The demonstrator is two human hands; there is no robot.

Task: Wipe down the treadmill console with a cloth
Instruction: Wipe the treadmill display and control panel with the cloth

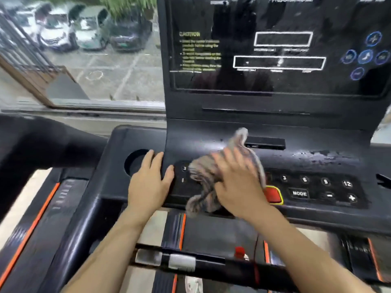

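A black treadmill console (306, 157) fills the middle of the head view, with a dark screen above and a button panel below. A crumpled grey-brown cloth (203, 172) lies on the left part of the button panel. My right hand (237, 180) presses flat on the cloth with fingers spread; it is blurred. My left hand (149, 182) rests flat on the console's left side, fingers straight, next to a round cup holder (135, 163). Wet streaks show on the panel at the right.
A red stop button (274, 194) with a yellow rim sits just right of my right hand. Number, MODE, minus and plus keys (317, 189) run to the right. A handlebar (190, 261) crosses below my arms. A window at the left shows parked cars.
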